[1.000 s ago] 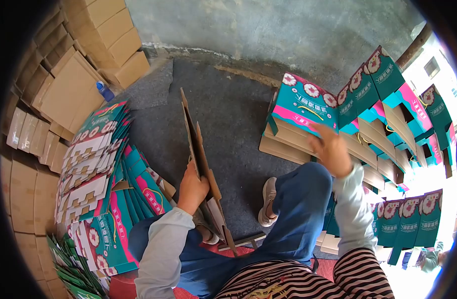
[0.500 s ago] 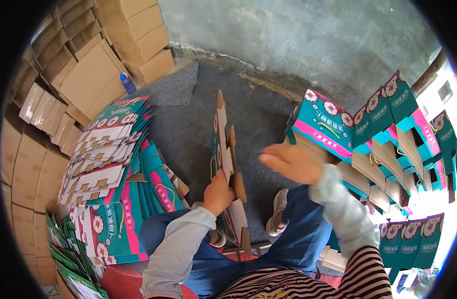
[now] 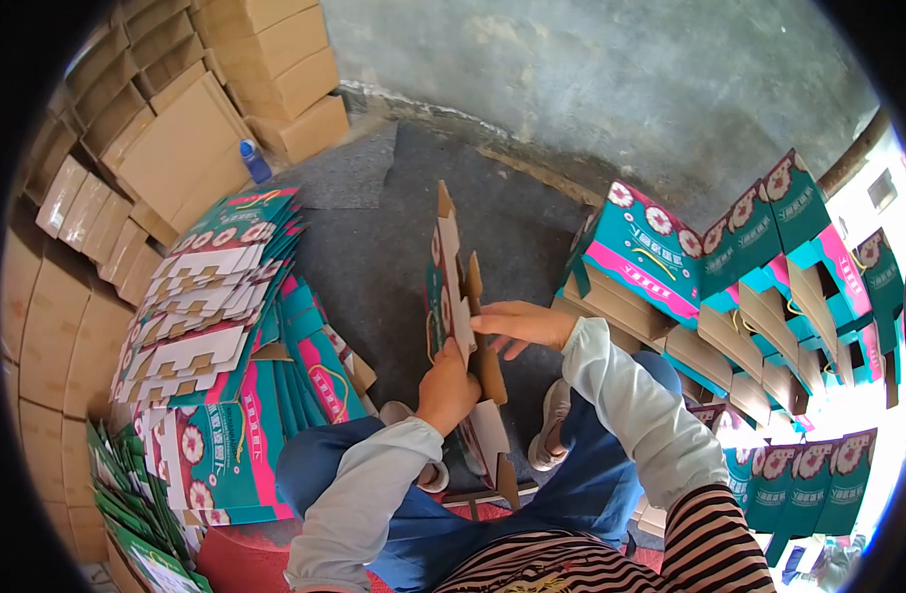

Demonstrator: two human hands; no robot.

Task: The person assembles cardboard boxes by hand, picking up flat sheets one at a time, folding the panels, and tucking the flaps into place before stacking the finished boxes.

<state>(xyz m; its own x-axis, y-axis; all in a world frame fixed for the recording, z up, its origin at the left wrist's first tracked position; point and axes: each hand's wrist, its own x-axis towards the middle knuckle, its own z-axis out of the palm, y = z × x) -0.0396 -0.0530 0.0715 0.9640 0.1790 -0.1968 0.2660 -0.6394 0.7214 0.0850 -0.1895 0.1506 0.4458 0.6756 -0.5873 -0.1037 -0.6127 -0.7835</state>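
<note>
Between my knees a folded-flat printed carton (image 3: 451, 262) stands on edge, its teal-and-maroon face to the left and its brown cardboard flaps to the right. My left hand (image 3: 448, 390) is closed around its near part. At the carton's right side is my right hand (image 3: 522, 326), fingers stretched out and a little apart, the fingertips touching the brown flap (image 3: 490, 371). The carton's lower end lies between my legs, partly hidden by my left hand.
On the left lies a pile of flat teal cartons (image 3: 221, 296), with green packaging (image 3: 142, 504) below it. Brown boxes (image 3: 290, 84) and a blue bottle (image 3: 254, 161) are behind. Assembled teal boxes (image 3: 646, 252) stand in rows at right, near the concrete wall (image 3: 591, 89).
My right hand has come left and down from the air onto the carton's flap. My left hand still grips the carton, which has shifted slightly right.
</note>
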